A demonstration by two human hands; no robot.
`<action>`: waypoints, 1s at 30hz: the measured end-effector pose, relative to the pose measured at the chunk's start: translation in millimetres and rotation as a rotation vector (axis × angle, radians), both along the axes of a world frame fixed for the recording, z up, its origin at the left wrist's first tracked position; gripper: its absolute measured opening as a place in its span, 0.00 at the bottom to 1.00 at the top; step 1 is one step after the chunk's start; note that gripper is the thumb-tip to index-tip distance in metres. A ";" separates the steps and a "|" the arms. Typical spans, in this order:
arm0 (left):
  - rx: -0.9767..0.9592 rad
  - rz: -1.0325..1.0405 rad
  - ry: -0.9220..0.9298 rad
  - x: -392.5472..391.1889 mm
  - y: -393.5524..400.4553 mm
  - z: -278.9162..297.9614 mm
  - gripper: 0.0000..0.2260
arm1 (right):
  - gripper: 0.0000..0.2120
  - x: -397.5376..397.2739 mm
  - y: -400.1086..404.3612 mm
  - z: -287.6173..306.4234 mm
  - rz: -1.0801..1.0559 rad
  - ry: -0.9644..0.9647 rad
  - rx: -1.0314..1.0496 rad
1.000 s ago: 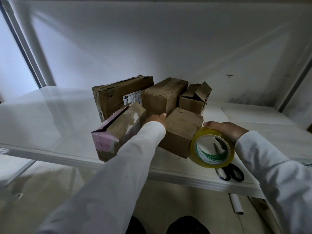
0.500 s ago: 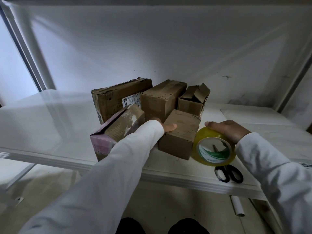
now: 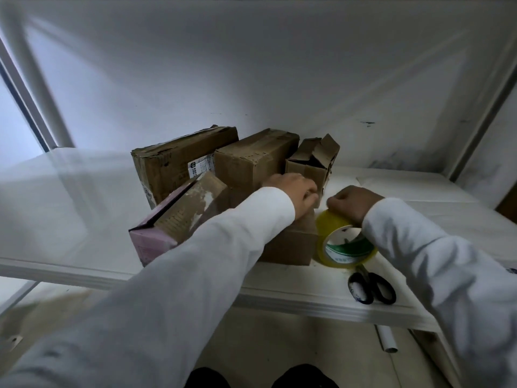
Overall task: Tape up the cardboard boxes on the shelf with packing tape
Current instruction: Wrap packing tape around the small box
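From the head camera, five cardboard boxes cluster on the white shelf (image 3: 84, 208); the front box (image 3: 291, 242) lies near the shelf's front edge, its top mostly hidden under the left sleeve; the left hand (image 3: 293, 191) rests on the far end of its top, fingers bent down over it, though whether they pinch anything cannot be told; just to the right the right hand (image 3: 352, 201) grips the top of the yellow tape roll (image 3: 345, 243), which stands on edge on the shelf, touching or nearly touching the front box's right side; behind sit a long labelled box (image 3: 179, 163), a tall brown box (image 3: 251, 161) and a small box with open flaps (image 3: 313, 161); a pink-ended box (image 3: 173, 219) leans at the left, tilted against the labelled one; black-handled scissors (image 3: 372, 287) lie on the shelf near its front edge, just in front of the roll; below the shelf a white tube (image 3: 387, 338) lies on the floor.
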State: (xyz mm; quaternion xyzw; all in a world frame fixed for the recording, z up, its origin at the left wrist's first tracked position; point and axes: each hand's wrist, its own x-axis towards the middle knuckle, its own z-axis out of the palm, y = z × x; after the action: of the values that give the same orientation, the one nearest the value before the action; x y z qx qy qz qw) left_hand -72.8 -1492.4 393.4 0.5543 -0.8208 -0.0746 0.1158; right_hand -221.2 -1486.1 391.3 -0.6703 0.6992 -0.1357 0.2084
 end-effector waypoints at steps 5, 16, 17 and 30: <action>0.067 -0.025 -0.074 -13.6 -17.2 -35.3 0.19 | 0.20 -0.1 -0.3 -3.5 0.046 0.111 0.018; 0.062 -0.035 -0.086 -8.9 -23.3 -40.8 0.20 | 0.21 0.3 -11.4 -3.4 0.139 0.302 0.073; 0.060 -0.035 -0.099 -9.1 -22.2 -40.4 0.21 | 0.22 0.2 -10.8 -4.1 0.122 0.293 0.061; 0.122 -0.038 -0.093 -4.9 -15.3 -33.1 0.32 | 0.20 0.2 -9.2 -1.7 0.058 0.306 0.020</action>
State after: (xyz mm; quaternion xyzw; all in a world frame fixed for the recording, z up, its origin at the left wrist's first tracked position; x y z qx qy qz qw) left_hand -77.8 -1507.8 360.3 0.5475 -0.8296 -0.1009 0.0420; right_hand -221.0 -1495.3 389.6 -0.7007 0.7047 -0.0188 0.1101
